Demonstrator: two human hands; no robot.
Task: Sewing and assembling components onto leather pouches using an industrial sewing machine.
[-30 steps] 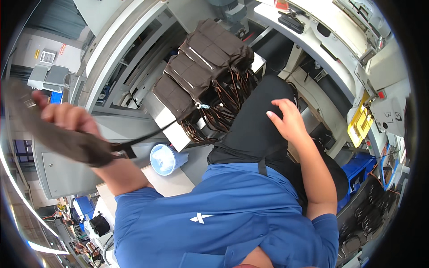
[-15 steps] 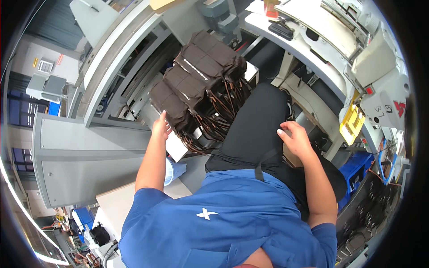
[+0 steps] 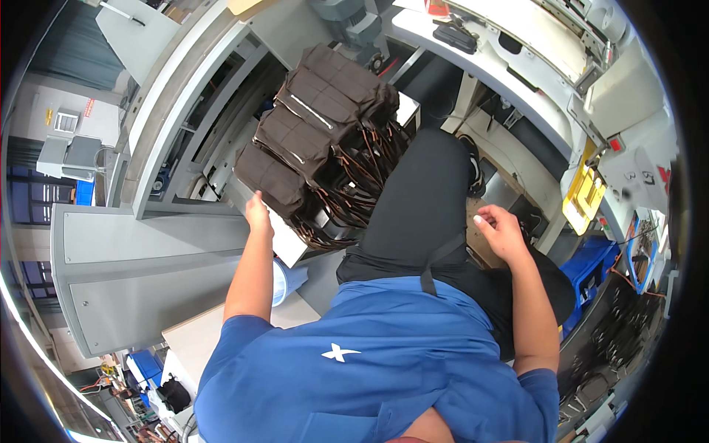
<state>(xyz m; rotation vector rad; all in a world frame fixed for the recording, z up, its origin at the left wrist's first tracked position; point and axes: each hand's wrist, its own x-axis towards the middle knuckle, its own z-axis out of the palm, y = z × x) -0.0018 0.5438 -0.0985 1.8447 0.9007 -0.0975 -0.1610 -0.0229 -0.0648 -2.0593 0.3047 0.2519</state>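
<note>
Ahead of me, a low white table [image 3: 286,235] carries dark brown bags [image 3: 332,92] piled in overlapping rows, their straps [image 3: 351,196] bunched along the side toward me. Further right, my white worktop [image 3: 491,68] with its curved edge bears a black case [image 3: 454,37] and, near it, something small and red [image 3: 437,7]

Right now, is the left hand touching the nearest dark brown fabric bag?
Cannot tell. In the head view, the left hand appears beside the dark brown fabric bag, but neither contact nor a gap shows plainly.
</note>
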